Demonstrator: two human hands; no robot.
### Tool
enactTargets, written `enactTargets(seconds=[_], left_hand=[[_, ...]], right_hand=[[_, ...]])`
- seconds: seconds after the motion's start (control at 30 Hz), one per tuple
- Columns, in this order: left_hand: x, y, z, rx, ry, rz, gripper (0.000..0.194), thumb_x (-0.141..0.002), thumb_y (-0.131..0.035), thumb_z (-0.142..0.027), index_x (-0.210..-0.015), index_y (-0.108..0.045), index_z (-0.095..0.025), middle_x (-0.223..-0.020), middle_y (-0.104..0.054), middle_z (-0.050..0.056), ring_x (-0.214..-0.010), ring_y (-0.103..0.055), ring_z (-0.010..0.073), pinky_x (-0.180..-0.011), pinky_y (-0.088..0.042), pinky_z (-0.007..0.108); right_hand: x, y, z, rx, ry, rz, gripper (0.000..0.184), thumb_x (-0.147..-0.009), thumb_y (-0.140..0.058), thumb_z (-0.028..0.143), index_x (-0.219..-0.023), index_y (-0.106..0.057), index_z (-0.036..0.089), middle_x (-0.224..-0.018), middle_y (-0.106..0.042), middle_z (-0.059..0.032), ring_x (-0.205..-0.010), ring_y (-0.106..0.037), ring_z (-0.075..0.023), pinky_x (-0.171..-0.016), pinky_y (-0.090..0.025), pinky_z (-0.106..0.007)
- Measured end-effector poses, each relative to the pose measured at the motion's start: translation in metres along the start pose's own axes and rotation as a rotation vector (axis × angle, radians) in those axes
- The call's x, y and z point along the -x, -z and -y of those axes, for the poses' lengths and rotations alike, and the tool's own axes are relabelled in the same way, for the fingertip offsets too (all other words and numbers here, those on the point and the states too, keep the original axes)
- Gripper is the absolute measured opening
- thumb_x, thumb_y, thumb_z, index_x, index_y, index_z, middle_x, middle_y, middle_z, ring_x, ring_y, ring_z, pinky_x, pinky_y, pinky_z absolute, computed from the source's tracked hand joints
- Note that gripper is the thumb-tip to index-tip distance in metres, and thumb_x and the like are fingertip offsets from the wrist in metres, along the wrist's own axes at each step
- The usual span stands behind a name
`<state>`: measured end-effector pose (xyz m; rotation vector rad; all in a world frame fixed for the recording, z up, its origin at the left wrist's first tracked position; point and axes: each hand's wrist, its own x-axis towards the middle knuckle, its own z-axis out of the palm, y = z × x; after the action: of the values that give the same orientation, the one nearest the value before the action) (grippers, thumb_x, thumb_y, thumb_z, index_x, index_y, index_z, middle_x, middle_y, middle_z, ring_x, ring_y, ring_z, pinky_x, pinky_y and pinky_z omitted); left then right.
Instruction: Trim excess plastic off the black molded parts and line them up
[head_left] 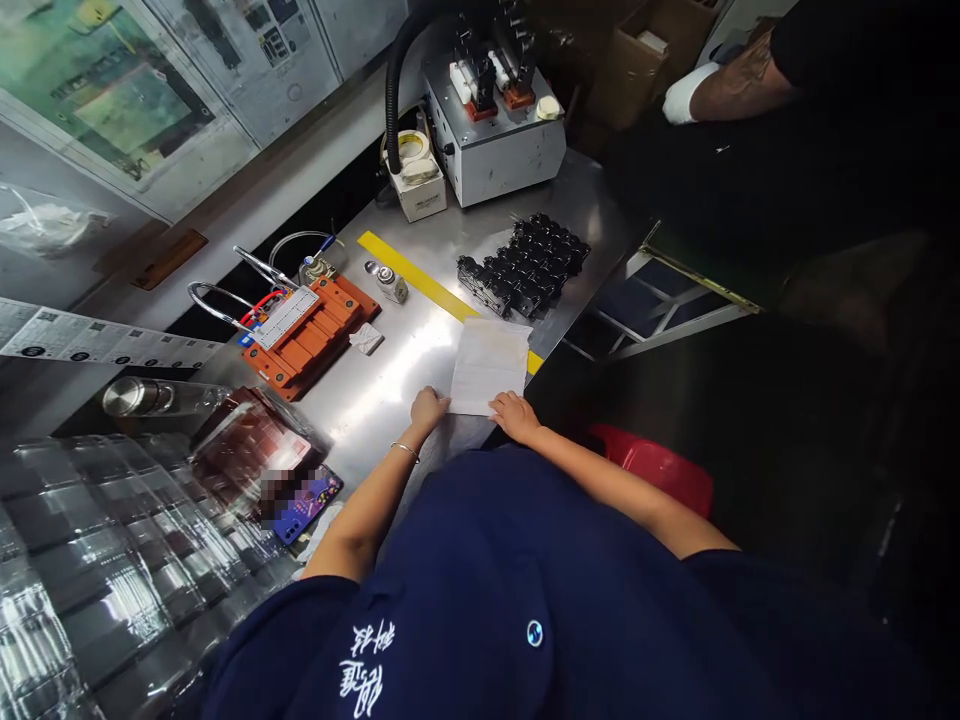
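Observation:
A white creased sheet (489, 366), paper or thin cloth, lies spread near the front edge of the metal table. My left hand (429, 408) is closed, its fingertips pinching the sheet's lower left corner. At the lower right corner, my right hand (514, 415) grips the sheet with bent fingers. Beyond the sheet's far edge sits a cluster of black moulded parts (525, 265). A yellow tape strip (420, 277) runs along the tabletop and passes under the sheet.
An orange fixture (315, 340) with hoses, a small metal-topped bottle (391, 285) and a white pad (366, 340) stand left. Behind are a grey machine (499, 160) and a white box (424, 200). A phone (307, 505) and clear plastic trays (112, 570) lie lower left. A co-worker's gloved hand (686, 95) shows upper right.

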<state>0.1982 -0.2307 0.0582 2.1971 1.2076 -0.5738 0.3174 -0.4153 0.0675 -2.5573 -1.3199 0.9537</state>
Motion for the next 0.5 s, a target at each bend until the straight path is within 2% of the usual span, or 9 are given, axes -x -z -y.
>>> enactTargets(seconds=[0.1, 0.2, 0.3, 0.5], left_hand=[[0.015, -0.010, 0.006, 0.059, 0.038, -0.047, 0.034, -0.092, -0.056, -0.039, -0.115, -0.059, -0.015, -0.115, -0.062, 0.009, -0.101, -0.062, 0.0211, -0.087, -0.052, 0.043], [0.019, -0.015, 0.005, 0.118, 0.070, -0.076, 0.032, -0.092, -0.056, -0.038, -0.114, -0.060, -0.015, -0.115, -0.063, 0.009, -0.102, -0.062, 0.0211, -0.088, -0.052, 0.043], [0.019, -0.017, 0.003, 0.173, 0.089, -0.097, 0.031, -0.092, -0.057, -0.036, -0.115, -0.060, -0.015, -0.116, -0.062, 0.009, -0.103, -0.061, 0.0212, -0.088, -0.052, 0.043], [0.021, -0.029, -0.003, 0.292, 0.070, -0.116, 0.032, -0.090, -0.059, -0.035, -0.115, -0.059, -0.016, -0.118, -0.061, 0.009, -0.104, -0.061, 0.0216, -0.088, -0.052, 0.043]], right_hand=[[-0.002, -0.003, -0.020, -0.110, -0.189, -0.061, 0.035, -0.094, -0.054, 0.037, -0.125, -0.055, 0.020, -0.131, -0.055, -0.0099, -0.114, -0.056, -0.0226, -0.097, -0.049, -0.046], [-0.009, -0.007, -0.039, -0.240, -0.355, -0.038, 0.032, -0.094, -0.055, 0.036, -0.119, -0.057, 0.016, -0.118, -0.061, -0.0084, -0.100, -0.062, -0.0193, -0.086, -0.054, -0.041], [-0.020, -0.012, -0.048, -0.376, -0.429, 0.013, 0.030, -0.093, -0.056, 0.036, -0.115, -0.059, 0.015, -0.110, -0.064, -0.0067, -0.091, -0.064, -0.0167, -0.078, -0.056, -0.036], [-0.028, -0.020, -0.041, -0.556, -0.491, 0.031, 0.031, -0.091, -0.058, 0.036, -0.115, -0.060, 0.015, -0.115, -0.062, -0.0067, -0.097, -0.063, -0.0195, -0.081, -0.056, -0.038]])
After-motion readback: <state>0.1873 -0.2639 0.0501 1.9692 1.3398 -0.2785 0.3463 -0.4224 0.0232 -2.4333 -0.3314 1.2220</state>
